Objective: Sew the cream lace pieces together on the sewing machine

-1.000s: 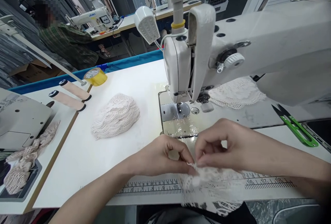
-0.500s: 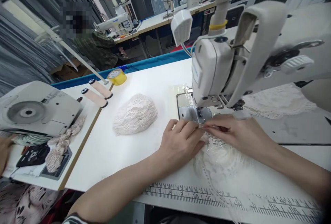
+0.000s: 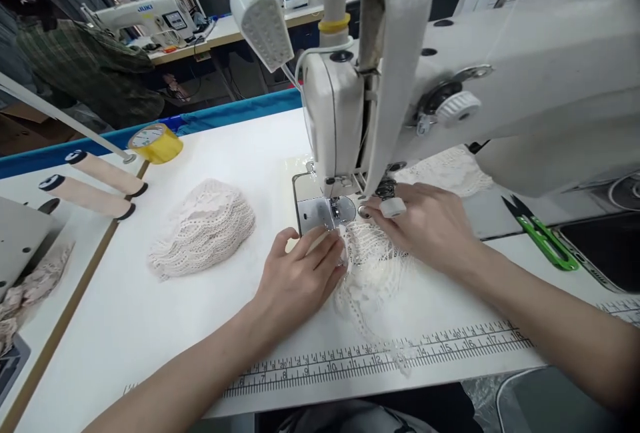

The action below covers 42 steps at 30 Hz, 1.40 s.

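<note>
A piece of off-white lace fabric (image 3: 375,269) lies at the needle plate (image 3: 315,214) of a white sewing machine (image 3: 335,113), its loose end trailing over the printed ruler. My left hand (image 3: 303,273) is at the lace's left edge, just in front of the presser foot, fingers bent and closed on the edge. Right of the foot, my right hand (image 3: 425,223) is closed above the lace, thumb and forefinger close together. A machine part covers some of its fingers, and what they hold cannot be made out.
A heap of lace (image 3: 205,229) lies to the left. Beyond it are thread cones (image 3: 93,196) and yellow tape (image 3: 156,144). Green thread snips (image 3: 545,236) and a phone (image 3: 607,246) lie on the right. A co-worker (image 3: 85,73) sits at the far left.
The view has swung right, bringing the snips and phone into sight. My right hand has separated from my left hand and moved up beside the presser foot. My left hand stays at the lace.
</note>
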Available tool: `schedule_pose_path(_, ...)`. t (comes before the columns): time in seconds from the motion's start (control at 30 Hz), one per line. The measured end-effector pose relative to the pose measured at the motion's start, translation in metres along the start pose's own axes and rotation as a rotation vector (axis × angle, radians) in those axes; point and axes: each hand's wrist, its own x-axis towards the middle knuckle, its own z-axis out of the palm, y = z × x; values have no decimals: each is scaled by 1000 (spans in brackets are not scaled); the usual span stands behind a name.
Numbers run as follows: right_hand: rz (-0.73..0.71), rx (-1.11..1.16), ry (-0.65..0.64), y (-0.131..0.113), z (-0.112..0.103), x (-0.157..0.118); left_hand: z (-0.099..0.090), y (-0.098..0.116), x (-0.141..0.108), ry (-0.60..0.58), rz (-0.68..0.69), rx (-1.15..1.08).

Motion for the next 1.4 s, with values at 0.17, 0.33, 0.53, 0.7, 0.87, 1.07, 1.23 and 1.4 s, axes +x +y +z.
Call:
schedule_pose_path(0.17, -150, 99, -17, -21, -1, -6, 4, 1, 3, -31, -87, -19)
schedule_pose_path(0.33, -159, -77, -35, -23, 3, -7, 5, 2, 3, -45, -104, -6)
schedule_pose_path(0.53, -166, -95, -62, -16, 4, -6, 4, 3, 2, -64, -104, 8)
schedule_pose_path(0.7, -154, -108, -61, -16, 5, -2, 5, 4, 5, -77, -114, 37)
schedule_pose_path(0.87, -141, -106, -55, -14, 6, 0, 7, 5, 8, -66, -123, 62)
schedule_pose_path(1.07, -137, -80, -55, -13, 8, 2, 8, 6, 8, -70, -129, 72)
schedule_pose_path(1.23, -134, -73, -52, -13, 8, 1, 7, 7, 8, -75, -132, 81)
schedule_pose_path(1.4, -128, -54, -49, -12, 9, 0, 7, 7, 9, -76, -140, 78)
